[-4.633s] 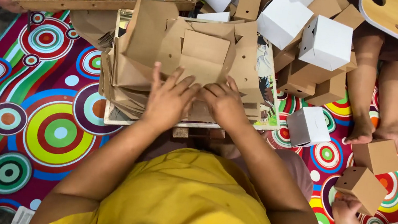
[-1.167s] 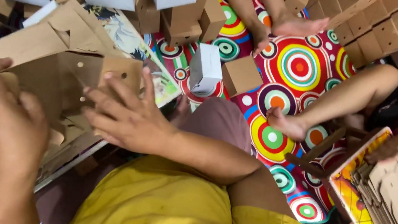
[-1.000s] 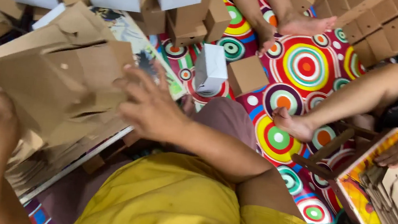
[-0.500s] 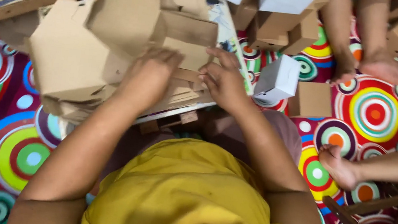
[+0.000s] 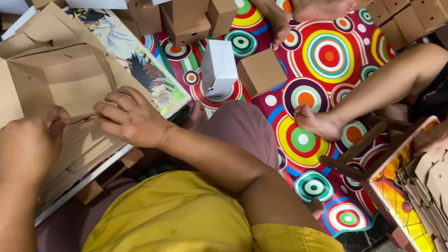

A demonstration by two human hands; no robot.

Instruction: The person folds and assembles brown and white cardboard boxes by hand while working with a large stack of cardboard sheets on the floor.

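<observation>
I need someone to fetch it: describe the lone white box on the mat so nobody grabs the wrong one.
Start at the colourful circle-patterned mat. Just beyond the person's knee stands the small white box, beside a brown cube box. It is the only white one standing alone there.
</observation>
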